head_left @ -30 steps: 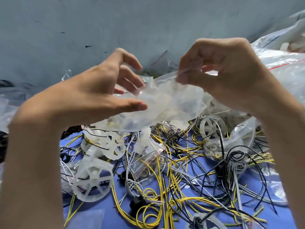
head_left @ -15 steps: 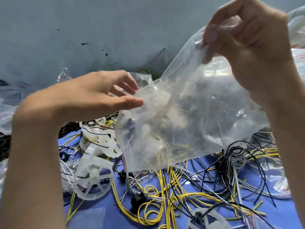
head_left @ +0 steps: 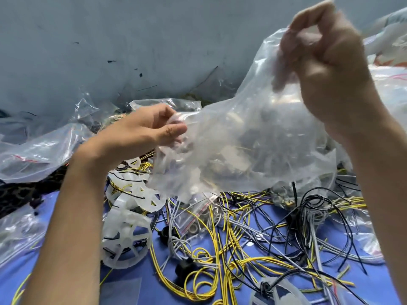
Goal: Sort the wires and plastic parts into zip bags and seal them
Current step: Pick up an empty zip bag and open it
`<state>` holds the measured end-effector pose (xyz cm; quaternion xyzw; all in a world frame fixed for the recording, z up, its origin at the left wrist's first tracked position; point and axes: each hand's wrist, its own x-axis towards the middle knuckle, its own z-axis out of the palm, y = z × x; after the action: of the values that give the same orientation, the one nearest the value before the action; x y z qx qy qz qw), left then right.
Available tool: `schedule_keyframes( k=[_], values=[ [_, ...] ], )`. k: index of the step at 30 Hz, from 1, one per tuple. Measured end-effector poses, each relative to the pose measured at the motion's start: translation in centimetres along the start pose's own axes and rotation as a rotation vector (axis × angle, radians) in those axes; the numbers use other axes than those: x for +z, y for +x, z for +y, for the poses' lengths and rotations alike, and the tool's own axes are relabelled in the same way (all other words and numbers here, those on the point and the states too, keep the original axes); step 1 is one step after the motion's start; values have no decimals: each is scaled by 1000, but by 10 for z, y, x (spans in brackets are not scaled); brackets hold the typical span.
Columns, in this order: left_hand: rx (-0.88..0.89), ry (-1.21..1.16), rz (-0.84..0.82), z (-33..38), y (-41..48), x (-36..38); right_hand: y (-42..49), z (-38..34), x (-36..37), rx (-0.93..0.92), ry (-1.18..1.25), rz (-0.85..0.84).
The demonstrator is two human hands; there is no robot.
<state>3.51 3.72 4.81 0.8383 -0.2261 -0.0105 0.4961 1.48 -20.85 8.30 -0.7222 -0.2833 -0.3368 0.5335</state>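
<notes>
Evidently the clear bag (head_left: 253,137) is pinched high by the right hand (head_left: 326,69) and low by the left hand (head_left: 145,130) — stretched taut above the tangled wires (head_left: 231,249), presumably so its mouth can be found.

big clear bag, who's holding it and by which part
Both hands hold the large clear plastic bag. The right hand pinches its top edge, lifted high; the left hand grips the edge at its left side, lower down.
</notes>
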Motion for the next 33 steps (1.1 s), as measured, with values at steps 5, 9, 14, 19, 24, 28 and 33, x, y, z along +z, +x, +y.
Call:
schedule_keyframes(
  k=[5, 9, 14, 19, 24, 28, 33],
  values=[
    [74, 19, 249, 1, 4, -1, 1, 17, 0, 202, -405, -137],
    [117, 24, 427, 4, 7, -4, -1, 23, 3, 205, -612, -104],
    [213, 240, 770, 11, 7, -16, -4, 10, 13, 164, -583, -64],
    [306, 520, 999, 23, 6, -8, -8, 7, 21, 173, -636, -169],
    [271, 386, 730, 27, 2, -4, -10, 12, 23, 195, -681, -278],
    [167, 276, 343, 23, 0, 3, -13, 12, 27, 200, -629, -322],
    [179, 310, 121, 27, -3, 10, -16, 8, 34, 166, -552, -362]
  ],
)
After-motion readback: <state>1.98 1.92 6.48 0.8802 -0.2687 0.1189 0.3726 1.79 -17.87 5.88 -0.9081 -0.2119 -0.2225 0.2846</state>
